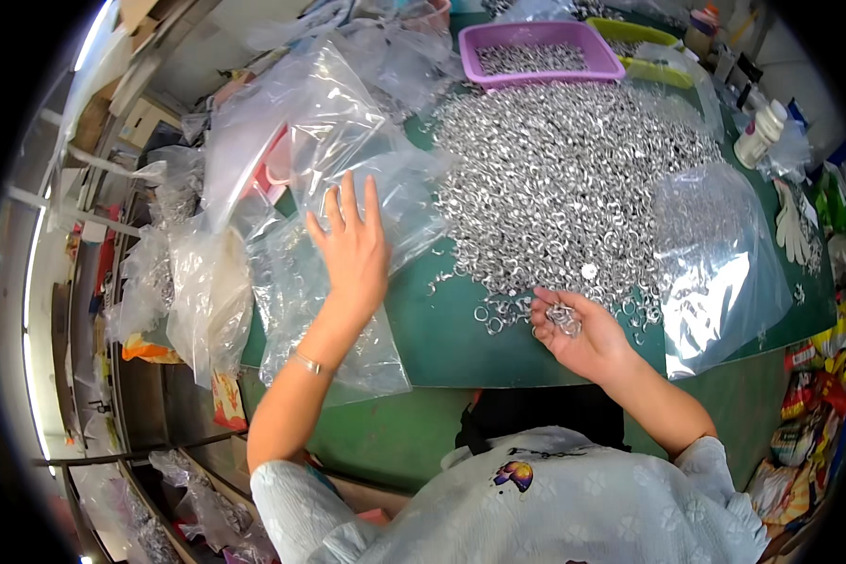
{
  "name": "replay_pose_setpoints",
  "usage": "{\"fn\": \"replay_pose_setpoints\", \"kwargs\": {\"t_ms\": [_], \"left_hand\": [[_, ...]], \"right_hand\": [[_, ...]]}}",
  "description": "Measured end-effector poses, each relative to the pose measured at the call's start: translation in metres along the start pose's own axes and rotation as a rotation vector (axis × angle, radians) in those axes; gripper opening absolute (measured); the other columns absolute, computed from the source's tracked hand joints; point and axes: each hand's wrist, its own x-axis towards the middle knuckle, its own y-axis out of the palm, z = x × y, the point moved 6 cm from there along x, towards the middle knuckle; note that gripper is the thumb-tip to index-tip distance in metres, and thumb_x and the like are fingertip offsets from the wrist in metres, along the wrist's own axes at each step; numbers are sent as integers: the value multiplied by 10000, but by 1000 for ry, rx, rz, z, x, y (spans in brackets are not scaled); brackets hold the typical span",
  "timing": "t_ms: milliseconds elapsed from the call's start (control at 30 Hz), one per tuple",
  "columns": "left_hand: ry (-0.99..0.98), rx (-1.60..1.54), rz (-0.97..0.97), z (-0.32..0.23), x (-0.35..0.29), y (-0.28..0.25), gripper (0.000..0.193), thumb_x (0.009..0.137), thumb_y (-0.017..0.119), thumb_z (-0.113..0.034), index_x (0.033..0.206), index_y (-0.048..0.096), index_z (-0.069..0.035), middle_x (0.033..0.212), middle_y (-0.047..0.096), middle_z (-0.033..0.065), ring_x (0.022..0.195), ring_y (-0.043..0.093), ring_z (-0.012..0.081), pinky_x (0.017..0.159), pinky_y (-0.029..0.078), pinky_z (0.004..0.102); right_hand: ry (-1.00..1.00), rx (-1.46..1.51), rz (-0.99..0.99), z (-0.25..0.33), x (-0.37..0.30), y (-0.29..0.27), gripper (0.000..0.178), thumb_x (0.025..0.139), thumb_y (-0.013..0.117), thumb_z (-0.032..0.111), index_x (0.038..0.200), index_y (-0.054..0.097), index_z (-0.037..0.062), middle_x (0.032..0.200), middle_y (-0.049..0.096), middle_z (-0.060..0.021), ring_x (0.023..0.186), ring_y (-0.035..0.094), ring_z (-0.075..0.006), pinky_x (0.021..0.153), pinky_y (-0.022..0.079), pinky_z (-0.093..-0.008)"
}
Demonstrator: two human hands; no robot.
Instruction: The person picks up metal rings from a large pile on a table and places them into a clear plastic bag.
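Observation:
A wide pile of small silver metal rings (564, 179) covers much of the green table (442, 348). My right hand (582, 334) is palm up at the pile's near edge, fingers curled around several metal rings (563, 320). My left hand (352, 249) is spread, palm down, over clear plastic bags (329, 343) left of the pile; whether it touches them I cannot tell. No object shows in its fingers. Another clear plastic bag (719, 282) lies flat to the right of the pile, partly over it.
Behind the pile stand a purple basin (467, 58) of small metal parts and a yellow-green basin (658, 70). A white bottle (761, 134) and a white glove (791, 223) are at the right. Crumpled bags (207, 291) hang at the left edge; colourful packages (803, 414) sit below right.

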Motion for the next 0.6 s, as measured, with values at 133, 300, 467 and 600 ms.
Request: {"fn": "replay_pose_setpoints", "kwargs": {"t_ms": [133, 300, 467, 600], "left_hand": [[66, -129, -187, 39, 22, 21, 376, 736, 612, -43, 1107, 557, -19, 1120, 523, 103, 1047, 497, 267, 840, 395, 457], [-7, -539, -395, 58, 72, -47, 121, 786, 599, -34, 902, 616, 0, 878, 576, 125, 847, 551, 308, 740, 435, 381], [-51, -812, -352, 57, 104, -86, 113, 797, 622, -41, 858, 664, 44, 735, 612, 195, 668, 598, 338, 641, 460, 382], [-69, -910, -211, 52, 107, -78, 138, 828, 597, -33, 920, 664, 45, 815, 674, 166, 740, 639, 202, 696, 481, 296]], "right_hand": [[-20, -33, -45, -2, 12, 45, 285, 927, 453, 118, 1133, 512, -71, 1001, 557, -138, 918, 556, -249, 839, 485, -339], [-139, -308, 140, -2, 35, 140, 276, 914, 455, 74, 1128, 489, -97, 1048, 541, -172, 991, 551, -279, 873, 493, -366], [-105, 6, 309, 22, 97, 220, 283, 880, 420, -4, 1130, 434, -135, 1097, 494, -229, 1050, 521, -308, 921, 481, -412], [-154, 5, -72, 28, 147, 230, 329, 886, 364, 22, 1186, 399, -110, 1164, 467, -235, 1125, 475, -316, 978, 424, -490]]}}
